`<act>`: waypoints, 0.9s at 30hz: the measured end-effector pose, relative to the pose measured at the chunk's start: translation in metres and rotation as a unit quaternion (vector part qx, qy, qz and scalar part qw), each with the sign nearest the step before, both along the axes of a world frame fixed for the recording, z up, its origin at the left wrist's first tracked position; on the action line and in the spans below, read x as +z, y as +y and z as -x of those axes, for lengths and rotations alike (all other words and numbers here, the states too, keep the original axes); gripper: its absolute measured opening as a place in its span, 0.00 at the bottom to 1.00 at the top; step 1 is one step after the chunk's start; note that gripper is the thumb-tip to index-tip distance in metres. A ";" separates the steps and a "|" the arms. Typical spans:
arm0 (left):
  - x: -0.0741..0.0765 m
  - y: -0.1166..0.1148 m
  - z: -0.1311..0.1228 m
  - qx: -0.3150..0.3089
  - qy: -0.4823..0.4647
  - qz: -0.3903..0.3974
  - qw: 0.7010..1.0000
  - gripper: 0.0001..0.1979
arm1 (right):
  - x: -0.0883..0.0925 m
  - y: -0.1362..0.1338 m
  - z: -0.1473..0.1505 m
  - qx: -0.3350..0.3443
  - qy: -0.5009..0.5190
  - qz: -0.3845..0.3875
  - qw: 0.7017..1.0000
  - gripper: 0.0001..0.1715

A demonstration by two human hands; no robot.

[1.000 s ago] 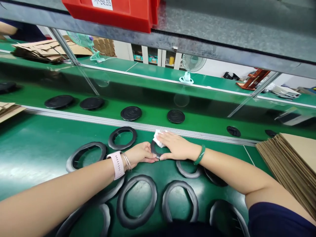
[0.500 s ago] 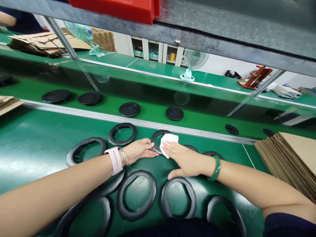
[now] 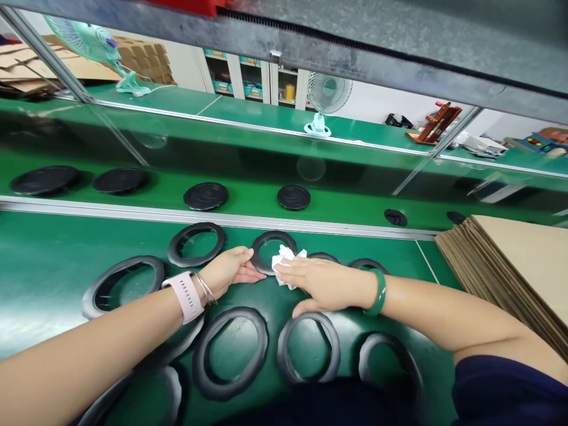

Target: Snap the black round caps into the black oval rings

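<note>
A black ring (image 3: 271, 235) sits on the green worktop near the metal rail. Its left rim is pinched between the thumb and fingers of my left hand (image 3: 231, 271). My right hand (image 3: 331, 285) presses a crumpled white cloth (image 3: 284, 255) against the ring's right side, covering part of it. More black rings lie around my hands, among them one ring (image 3: 199, 257) behind my left wrist and two rings, a left one (image 3: 202, 355) and a right one (image 3: 284, 349), nearer my body. Some rings are partly hidden under my forearms.
Behind the rail, several black discs (image 3: 293, 197) lie on a green strip. Stacked cardboard (image 3: 523, 266) stands at the right. A metal shelf (image 3: 377, 53) crosses overhead. Beyond the clear panel are a fan (image 3: 329, 94) and another fan (image 3: 95, 44).
The view has shifted to the right. My right hand has moved the cloth slightly toward the near side of the ring, exposing more of its far rim. My left hand keeps its pinch.
</note>
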State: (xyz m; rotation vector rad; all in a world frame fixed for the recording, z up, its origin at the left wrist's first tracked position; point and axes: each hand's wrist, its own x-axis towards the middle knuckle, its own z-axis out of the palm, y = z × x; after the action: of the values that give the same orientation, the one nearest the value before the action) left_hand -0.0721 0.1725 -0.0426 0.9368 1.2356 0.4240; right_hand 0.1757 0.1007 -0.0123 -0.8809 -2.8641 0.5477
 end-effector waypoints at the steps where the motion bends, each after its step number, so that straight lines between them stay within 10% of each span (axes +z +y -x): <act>1: 0.002 0.001 0.001 -0.001 0.008 -0.004 1.000 0.12 | 0.007 0.001 -0.008 -0.024 0.006 0.012 1.000 0.45; 11: 0.033 -0.026 0.002 -0.097 0.069 -0.101 0.988 0.16 | 0.090 -0.044 -0.105 -0.207 0.241 -0.038 0.947 0.30; 21: 0.016 -0.074 -0.095 -0.160 -0.032 -0.073 0.984 0.27 | -0.007 -0.040 -0.032 -0.041 0.057 0.024 0.997 0.37; 27: 0.009 -0.072 -0.096 -0.127 -0.041 -0.025 0.991 0.28 | -0.020 -0.032 -0.039 -0.052 0.029 -0.016 0.998 0.43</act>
State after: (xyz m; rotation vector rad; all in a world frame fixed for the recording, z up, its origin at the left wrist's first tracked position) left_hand 0.0244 0.1002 -0.0341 1.0947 1.0199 0.2896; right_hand 0.2142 0.0685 -0.0326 -0.9848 -2.7481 0.5061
